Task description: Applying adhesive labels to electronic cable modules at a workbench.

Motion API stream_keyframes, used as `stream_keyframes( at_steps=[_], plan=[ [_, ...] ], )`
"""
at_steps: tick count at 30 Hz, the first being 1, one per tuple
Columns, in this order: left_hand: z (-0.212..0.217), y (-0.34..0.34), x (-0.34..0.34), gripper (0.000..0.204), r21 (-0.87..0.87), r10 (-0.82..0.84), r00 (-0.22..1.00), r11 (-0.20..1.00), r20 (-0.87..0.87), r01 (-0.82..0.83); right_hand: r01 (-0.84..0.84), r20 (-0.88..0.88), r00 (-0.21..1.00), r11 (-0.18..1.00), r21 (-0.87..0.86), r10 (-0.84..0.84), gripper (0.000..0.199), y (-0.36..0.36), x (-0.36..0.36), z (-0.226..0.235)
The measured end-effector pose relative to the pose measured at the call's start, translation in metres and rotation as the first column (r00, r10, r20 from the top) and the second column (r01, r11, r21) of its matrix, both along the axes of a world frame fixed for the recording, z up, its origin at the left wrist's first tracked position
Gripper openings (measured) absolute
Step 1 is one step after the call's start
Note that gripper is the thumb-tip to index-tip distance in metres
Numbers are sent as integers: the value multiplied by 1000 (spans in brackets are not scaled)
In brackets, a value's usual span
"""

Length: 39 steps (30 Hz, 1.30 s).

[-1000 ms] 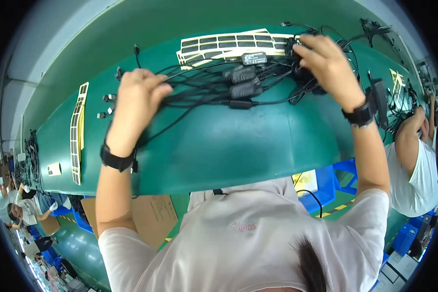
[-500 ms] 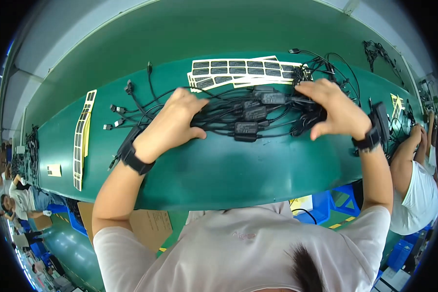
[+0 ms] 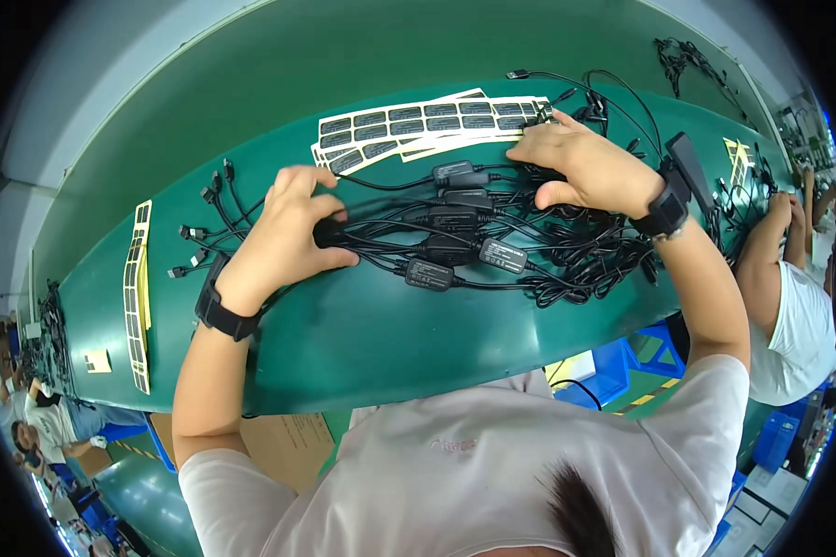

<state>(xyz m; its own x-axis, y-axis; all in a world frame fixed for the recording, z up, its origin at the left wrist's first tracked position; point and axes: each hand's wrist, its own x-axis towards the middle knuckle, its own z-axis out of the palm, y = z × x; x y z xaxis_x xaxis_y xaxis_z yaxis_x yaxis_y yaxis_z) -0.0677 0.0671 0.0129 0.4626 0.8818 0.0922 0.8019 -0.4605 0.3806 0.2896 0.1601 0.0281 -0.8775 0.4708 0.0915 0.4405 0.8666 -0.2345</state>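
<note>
A bundle of black USB cables [image 3: 381, 228] lies across the green table in front of me. My left hand [image 3: 293, 223] is wrapped round its left part, fingers on the far side and thumb on the near side. USB plugs [image 3: 193, 232] fan out past that hand. Several cable boxes with printed labels [image 3: 429, 275] sit side by side mid-bundle. My right hand [image 3: 585, 167] is over the far right part, thumb and fingers apart, with its fingertips near the sticker sheets. Coiled cable ends [image 3: 585, 274] lie below it.
White sheets of black stickers [image 3: 427, 123] lie behind the bundle; another strip [image 3: 136, 297] lies at the left. More cables [image 3: 687, 65] rest at the far right. A person [image 3: 780, 306] sits on the right. A cardboard box [image 3: 283, 446] and blue bins [image 3: 599, 371] stand below the table edge.
In the picture, hands and bundle sit further left. The cable boxes have spread apart, and more coiled cable shows below my right hand, which has moved up toward the sticker sheets.
</note>
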Motion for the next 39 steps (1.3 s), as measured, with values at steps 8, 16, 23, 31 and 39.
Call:
stream_keyframes(
  at_steps=[8, 16, 23, 31, 39],
  plan=[
    [-8, -11, -1, 27, 56, -75, 997, 996, 24, 73, 144, 113, 985, 979, -143, -128, 74, -19, 12, 24],
    [-2, 8, -5, 42, -103, -127, 991, 986, 49, 132, 203, 3, 978, 953, -225, -207, 66, 1, 44, -3],
    [10, 10, 23, 67, 2, -221, 974, 975, 50, 221, 78, -31, 995, 941, -330, -94, 67, -23, 34, 0],
    [1, 4, 20, 66, -217, -257, 966, 942, 17, 255, 132, 207, 976, 928, -347, -61, 83, -56, 25, 18],
    [10, -28, 26, 44, -91, -152, 955, 987, -253, 132, 118, 340, 925, 978, 173, -172, 110, -117, -19, 34]
  ],
)
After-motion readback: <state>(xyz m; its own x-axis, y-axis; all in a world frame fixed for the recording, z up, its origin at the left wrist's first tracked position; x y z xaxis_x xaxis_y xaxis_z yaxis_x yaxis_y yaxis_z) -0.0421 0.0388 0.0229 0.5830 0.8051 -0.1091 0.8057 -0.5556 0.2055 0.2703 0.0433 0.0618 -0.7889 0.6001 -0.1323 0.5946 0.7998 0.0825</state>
